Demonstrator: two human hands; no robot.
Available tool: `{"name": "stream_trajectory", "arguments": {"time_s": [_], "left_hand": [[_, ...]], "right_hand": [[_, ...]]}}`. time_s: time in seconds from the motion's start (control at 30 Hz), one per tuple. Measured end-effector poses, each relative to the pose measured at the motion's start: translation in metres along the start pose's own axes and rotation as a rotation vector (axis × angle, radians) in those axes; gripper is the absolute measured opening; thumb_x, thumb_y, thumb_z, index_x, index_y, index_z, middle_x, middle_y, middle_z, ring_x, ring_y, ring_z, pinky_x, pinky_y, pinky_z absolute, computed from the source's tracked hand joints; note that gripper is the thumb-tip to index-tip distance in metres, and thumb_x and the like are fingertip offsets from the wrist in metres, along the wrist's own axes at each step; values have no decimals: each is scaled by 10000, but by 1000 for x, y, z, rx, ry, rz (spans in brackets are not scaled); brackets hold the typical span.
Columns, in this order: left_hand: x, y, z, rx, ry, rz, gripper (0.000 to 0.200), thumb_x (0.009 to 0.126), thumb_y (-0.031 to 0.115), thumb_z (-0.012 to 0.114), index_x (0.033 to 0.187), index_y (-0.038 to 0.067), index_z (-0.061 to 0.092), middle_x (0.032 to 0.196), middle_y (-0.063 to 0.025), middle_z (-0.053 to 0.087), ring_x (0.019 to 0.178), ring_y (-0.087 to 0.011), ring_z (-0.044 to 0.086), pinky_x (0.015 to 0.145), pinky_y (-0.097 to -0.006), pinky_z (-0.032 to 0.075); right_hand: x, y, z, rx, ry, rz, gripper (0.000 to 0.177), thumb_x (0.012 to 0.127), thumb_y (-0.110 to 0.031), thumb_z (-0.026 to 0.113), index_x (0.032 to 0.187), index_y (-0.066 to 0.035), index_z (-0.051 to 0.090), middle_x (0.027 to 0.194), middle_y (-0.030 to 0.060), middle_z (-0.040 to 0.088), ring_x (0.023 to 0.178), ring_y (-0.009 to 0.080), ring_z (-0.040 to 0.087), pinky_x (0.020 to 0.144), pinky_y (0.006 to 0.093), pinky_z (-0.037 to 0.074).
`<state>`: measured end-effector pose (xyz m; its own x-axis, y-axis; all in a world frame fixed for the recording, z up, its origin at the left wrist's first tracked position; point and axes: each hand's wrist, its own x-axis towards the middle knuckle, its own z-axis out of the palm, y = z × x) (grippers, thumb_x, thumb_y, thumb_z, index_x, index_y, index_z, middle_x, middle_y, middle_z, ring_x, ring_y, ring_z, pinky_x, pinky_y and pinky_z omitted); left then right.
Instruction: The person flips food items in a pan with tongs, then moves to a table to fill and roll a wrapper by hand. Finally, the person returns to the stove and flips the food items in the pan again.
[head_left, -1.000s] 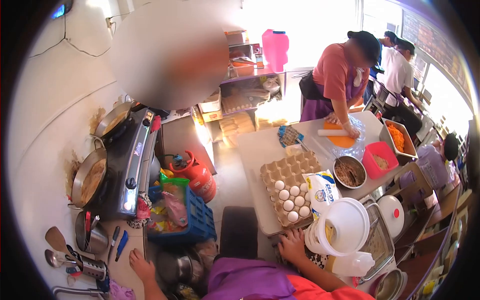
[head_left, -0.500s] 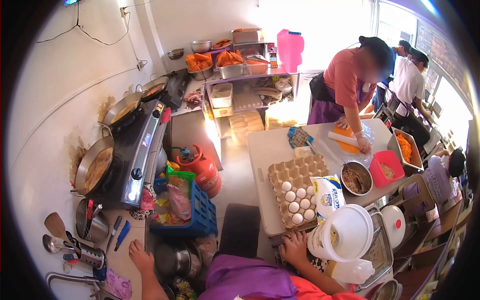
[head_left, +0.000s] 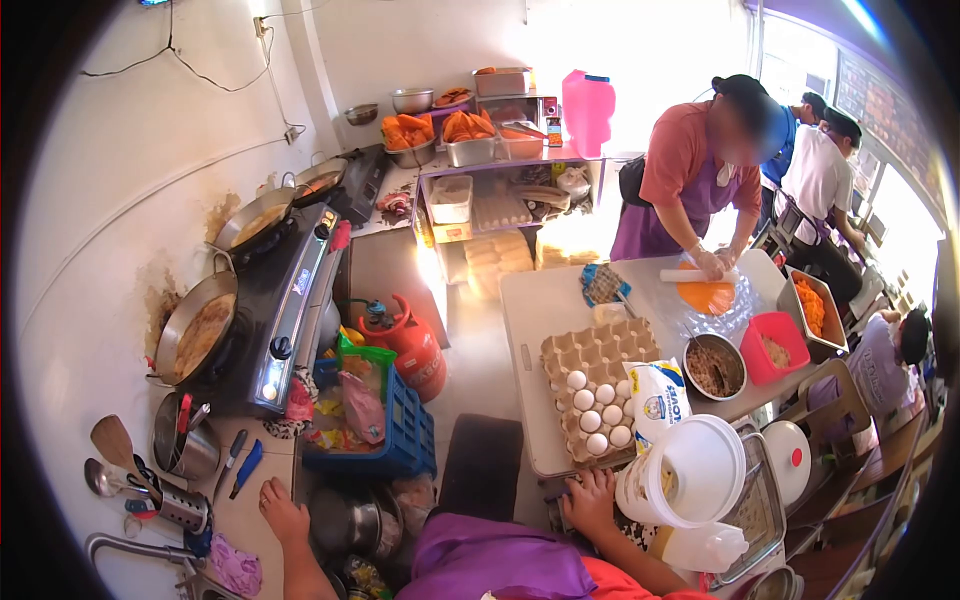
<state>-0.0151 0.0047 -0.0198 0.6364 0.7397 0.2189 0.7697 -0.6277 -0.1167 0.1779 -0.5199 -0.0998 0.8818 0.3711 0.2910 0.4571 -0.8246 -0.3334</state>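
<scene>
My left hand [head_left: 285, 512] rests on the edge of the left counter, its fingers loosely apart and nothing in them. Near it lie a knife with a blue handle [head_left: 247, 468] and a dark-handled knife [head_left: 231, 462]. On the right, my right hand [head_left: 588, 500] lies with fingers spread at the table's near edge, holding nothing. Just right of that hand stands a white plastic bucket [head_left: 700, 470]. A translucent plastic jug [head_left: 702, 546] lies beside the forearm. Beyond the hand, an egg tray [head_left: 585, 352] holds several white eggs [head_left: 597, 443].
Several pans, including a frying pan [head_left: 197, 335], sit on a gas stove [head_left: 292, 315]. Below are a blue crate [head_left: 400, 440] and a red gas cylinder [head_left: 412, 350]. Across the table [head_left: 535, 300], a co-worker [head_left: 690, 170] handles a rolling pin [head_left: 684, 275] over orange dough [head_left: 708, 296].
The co-worker has straightened somewhat, and both their gloved hands are now together by the rolling pin. My view has shifted slightly; my hands stay where they were.
</scene>
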Motion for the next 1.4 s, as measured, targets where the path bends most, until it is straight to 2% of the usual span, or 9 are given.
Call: {"name": "stream_trajectory", "arguments": {"time_s": [0.57,0.77,1.07,1.27,1.4], "left_hand": [[-1,-3,4,-20,40,22,844,672,173,826,1378,41,384,1385,-158,424,1339,-339,401,1114,-471,336],[0,-1,3,-3,29,18,853,674,184,829,1382,42,373,1388,-147,419,1343,-331,396,1112,-469,338],[0,1,-4,0,-3,16,870,687,243,829,1400,39,374,1385,-146,420,1337,-326,398,1110,-475,334],[1,-5,7,11,61,49,919,677,255,832,1429,29,355,1366,-147,436,1328,-329,405,1103,-491,340],[0,0,4,28,48,20,962,681,265,830,1462,20,324,1376,-143,433,1333,-320,404,1108,-499,336]], "right_hand": [[2,-4,-6,22,17,-1,304,720,-236,729,1000,-119,725,1192,146,606,1225,373,488,1117,573,255],[1,-1,-1,-8,31,-20,317,692,-236,739,974,-95,714,1174,155,589,1211,369,479,1116,579,250],[1,-3,-5,-3,-15,11,361,708,-260,725,1026,-90,725,1205,160,591,1224,386,474,1130,599,239],[2,-2,-1,-22,-34,-2,379,712,-258,716,1048,-83,726,1202,167,591,1214,400,474,1129,607,239],[1,4,3,-61,-27,-23,383,697,-248,741,1057,-119,718,1210,158,591,1215,395,481,1119,601,246]]}}
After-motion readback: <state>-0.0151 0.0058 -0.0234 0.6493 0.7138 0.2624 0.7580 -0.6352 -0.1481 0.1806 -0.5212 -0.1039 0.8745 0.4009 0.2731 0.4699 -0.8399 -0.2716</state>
